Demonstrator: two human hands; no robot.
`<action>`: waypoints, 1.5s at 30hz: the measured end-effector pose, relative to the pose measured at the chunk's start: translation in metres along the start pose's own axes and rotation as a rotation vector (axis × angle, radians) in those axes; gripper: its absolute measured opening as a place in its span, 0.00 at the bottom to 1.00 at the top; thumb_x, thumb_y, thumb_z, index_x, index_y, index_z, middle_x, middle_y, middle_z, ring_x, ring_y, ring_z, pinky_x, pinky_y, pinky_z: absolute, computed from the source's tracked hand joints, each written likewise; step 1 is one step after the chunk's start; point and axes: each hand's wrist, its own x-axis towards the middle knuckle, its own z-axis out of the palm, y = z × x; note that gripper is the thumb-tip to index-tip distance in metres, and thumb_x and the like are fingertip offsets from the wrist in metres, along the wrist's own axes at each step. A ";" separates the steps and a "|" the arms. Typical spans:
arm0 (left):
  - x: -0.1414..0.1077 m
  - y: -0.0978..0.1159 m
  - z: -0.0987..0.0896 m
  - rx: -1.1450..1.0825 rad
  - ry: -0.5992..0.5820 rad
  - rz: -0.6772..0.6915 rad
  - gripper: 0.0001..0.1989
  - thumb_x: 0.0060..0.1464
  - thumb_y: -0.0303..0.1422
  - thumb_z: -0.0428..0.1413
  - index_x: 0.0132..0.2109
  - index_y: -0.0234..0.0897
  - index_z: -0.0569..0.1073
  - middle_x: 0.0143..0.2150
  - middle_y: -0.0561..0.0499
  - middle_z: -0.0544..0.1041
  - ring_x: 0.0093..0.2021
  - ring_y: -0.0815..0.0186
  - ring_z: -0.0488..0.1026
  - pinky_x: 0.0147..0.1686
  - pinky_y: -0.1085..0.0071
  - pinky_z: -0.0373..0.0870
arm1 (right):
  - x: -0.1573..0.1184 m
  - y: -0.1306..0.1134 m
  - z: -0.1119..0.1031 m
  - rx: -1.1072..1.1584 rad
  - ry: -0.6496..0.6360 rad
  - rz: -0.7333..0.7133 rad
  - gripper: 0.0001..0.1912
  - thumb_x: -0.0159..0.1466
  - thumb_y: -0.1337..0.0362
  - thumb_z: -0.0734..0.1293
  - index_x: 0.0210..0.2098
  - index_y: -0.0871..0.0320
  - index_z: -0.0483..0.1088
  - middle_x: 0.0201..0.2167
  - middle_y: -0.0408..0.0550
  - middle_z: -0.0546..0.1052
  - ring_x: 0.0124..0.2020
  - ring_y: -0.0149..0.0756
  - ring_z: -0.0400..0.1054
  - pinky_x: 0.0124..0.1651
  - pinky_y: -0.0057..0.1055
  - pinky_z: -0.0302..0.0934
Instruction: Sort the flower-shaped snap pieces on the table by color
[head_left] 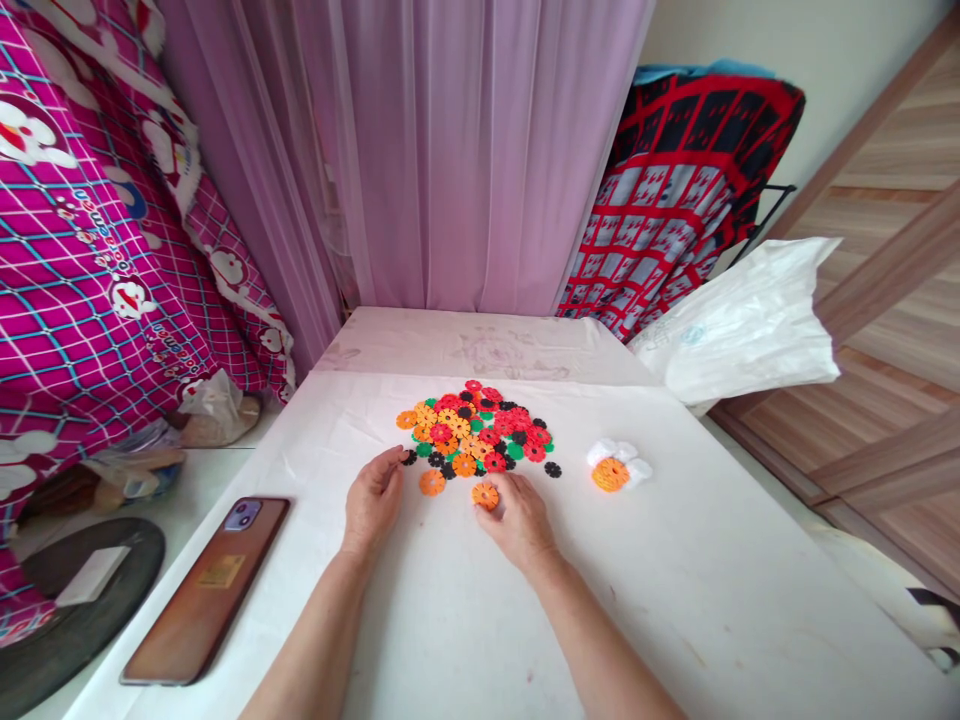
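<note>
Flower-shaped plastic discs in red, orange, yellow, green and black form a loose pile in the middle of the white-covered table. My right hand is closed at the pile's near edge, thumb and fingers gripping an orange flower disc, which looks like a small stack. At the pile's left side, my left hand has curled fingers with a gap at the thumb. Its fingertips reach a black disc, and I see nothing gripped in it. A single orange disc lies flat between the hands.
Right of the pile lie stacked orange discs beside white ones. A phone rests face down at the table's left edge. A white plastic bag hangs by the right far corner. Purple curtains close off the back.
</note>
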 end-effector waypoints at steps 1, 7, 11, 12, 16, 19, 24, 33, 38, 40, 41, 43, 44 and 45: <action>0.000 0.000 0.000 0.004 0.001 0.000 0.15 0.55 0.36 0.51 0.46 0.43 0.78 0.52 0.49 0.79 0.52 0.60 0.75 0.56 0.59 0.69 | 0.000 -0.001 0.000 0.010 -0.011 -0.005 0.12 0.55 0.67 0.67 0.40 0.55 0.70 0.35 0.47 0.76 0.38 0.40 0.69 0.43 0.35 0.63; 0.000 0.000 0.000 0.025 -0.017 0.009 0.15 0.55 0.36 0.51 0.46 0.43 0.77 0.52 0.48 0.79 0.52 0.60 0.75 0.56 0.59 0.70 | -0.002 -0.004 -0.002 0.062 -0.023 0.016 0.15 0.54 0.68 0.67 0.42 0.55 0.69 0.38 0.48 0.77 0.41 0.41 0.70 0.46 0.36 0.64; 0.000 0.002 -0.001 0.038 -0.024 0.013 0.15 0.55 0.36 0.51 0.46 0.43 0.78 0.52 0.49 0.79 0.52 0.60 0.75 0.56 0.60 0.70 | -0.002 -0.002 -0.002 0.074 -0.014 0.007 0.15 0.54 0.69 0.67 0.42 0.56 0.70 0.38 0.48 0.77 0.41 0.41 0.70 0.46 0.36 0.65; 0.000 0.003 -0.001 0.039 -0.024 0.012 0.15 0.55 0.36 0.51 0.45 0.43 0.78 0.52 0.49 0.79 0.52 0.60 0.75 0.56 0.60 0.69 | -0.002 -0.002 -0.002 0.076 -0.012 0.005 0.15 0.54 0.69 0.67 0.42 0.55 0.70 0.38 0.48 0.77 0.41 0.41 0.70 0.46 0.36 0.65; 0.000 0.004 -0.001 0.028 -0.013 0.004 0.14 0.54 0.35 0.51 0.45 0.43 0.78 0.51 0.49 0.79 0.52 0.61 0.75 0.56 0.60 0.69 | -0.002 -0.002 -0.003 0.090 -0.023 0.010 0.15 0.54 0.69 0.66 0.42 0.55 0.70 0.39 0.48 0.77 0.41 0.40 0.70 0.45 0.36 0.65; 0.000 0.003 -0.001 0.023 -0.013 0.007 0.14 0.54 0.35 0.51 0.45 0.44 0.78 0.52 0.50 0.79 0.52 0.61 0.75 0.56 0.60 0.70 | -0.001 -0.003 -0.004 0.088 -0.036 0.018 0.15 0.55 0.68 0.67 0.42 0.55 0.70 0.39 0.49 0.77 0.41 0.41 0.70 0.46 0.37 0.65; -0.001 0.002 -0.001 0.039 -0.015 0.017 0.14 0.55 0.35 0.50 0.45 0.44 0.78 0.52 0.49 0.79 0.52 0.61 0.75 0.56 0.59 0.69 | -0.001 -0.004 -0.004 0.088 -0.053 0.029 0.15 0.55 0.67 0.67 0.43 0.56 0.70 0.40 0.49 0.77 0.43 0.42 0.70 0.47 0.38 0.65; 0.000 0.000 0.000 0.038 -0.024 0.010 0.14 0.55 0.35 0.50 0.45 0.43 0.77 0.52 0.49 0.79 0.52 0.61 0.75 0.56 0.60 0.69 | 0.004 0.000 -0.006 0.152 -0.006 0.021 0.11 0.62 0.64 0.64 0.43 0.55 0.72 0.41 0.50 0.77 0.43 0.40 0.70 0.48 0.36 0.65; 0.000 0.000 0.000 0.041 -0.034 0.015 0.15 0.56 0.35 0.49 0.46 0.42 0.77 0.52 0.49 0.79 0.52 0.61 0.75 0.56 0.59 0.70 | 0.015 0.004 -0.002 0.044 0.011 -0.009 0.14 0.67 0.67 0.57 0.42 0.53 0.74 0.38 0.47 0.79 0.44 0.39 0.68 0.49 0.36 0.61; 0.000 0.001 -0.001 0.043 -0.033 0.018 0.15 0.56 0.35 0.49 0.46 0.42 0.77 0.52 0.49 0.79 0.52 0.61 0.75 0.56 0.60 0.69 | 0.017 0.008 -0.001 -0.032 0.027 0.031 0.14 0.67 0.67 0.57 0.41 0.54 0.74 0.37 0.47 0.79 0.44 0.40 0.67 0.48 0.36 0.59; -0.001 0.001 -0.001 0.046 -0.031 0.022 0.15 0.56 0.35 0.49 0.46 0.43 0.77 0.52 0.49 0.79 0.52 0.61 0.75 0.56 0.60 0.69 | 0.017 0.010 -0.001 -0.073 0.054 0.064 0.13 0.66 0.67 0.57 0.41 0.55 0.74 0.36 0.48 0.79 0.44 0.41 0.67 0.47 0.37 0.58; -0.001 0.002 -0.001 0.054 -0.027 0.029 0.15 0.56 0.34 0.50 0.45 0.43 0.77 0.52 0.49 0.79 0.53 0.61 0.75 0.57 0.59 0.69 | 0.017 0.012 -0.002 -0.137 0.122 0.118 0.12 0.65 0.67 0.58 0.41 0.55 0.73 0.37 0.48 0.79 0.44 0.42 0.66 0.46 0.37 0.57; -0.001 0.002 -0.001 0.058 -0.026 0.031 0.14 0.56 0.34 0.50 0.45 0.43 0.77 0.52 0.49 0.79 0.53 0.61 0.75 0.56 0.59 0.69 | 0.017 0.012 -0.002 -0.148 0.142 0.122 0.11 0.65 0.66 0.59 0.41 0.55 0.73 0.37 0.48 0.79 0.44 0.43 0.65 0.46 0.37 0.56; 0.000 0.002 -0.001 0.061 -0.027 0.032 0.14 0.56 0.34 0.49 0.45 0.43 0.77 0.52 0.49 0.79 0.53 0.60 0.75 0.56 0.58 0.69 | 0.018 0.011 -0.003 -0.141 0.144 0.107 0.10 0.64 0.66 0.61 0.41 0.55 0.73 0.37 0.48 0.79 0.44 0.43 0.65 0.46 0.37 0.56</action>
